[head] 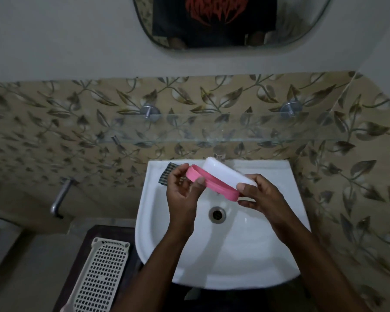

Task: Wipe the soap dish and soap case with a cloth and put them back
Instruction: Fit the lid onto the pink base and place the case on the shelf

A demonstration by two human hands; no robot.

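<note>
Over the white sink I hold a soap case with both hands. Its pink base is tilted, and its white lid stands half open above it. My left hand grips the pink base at its left end, thumb on the front edge. My right hand pinches the right end, where lid and base meet. A dark checked cloth lies on the sink's back left corner, partly hidden behind my left hand. I cannot tell whether soap is inside the case.
A glass shelf on two metal mounts runs along the tiled wall above the sink. The tap is behind the case. A mirror hangs higher up. A white perforated plastic tray lies at lower left. A metal pipe juts from the left wall.
</note>
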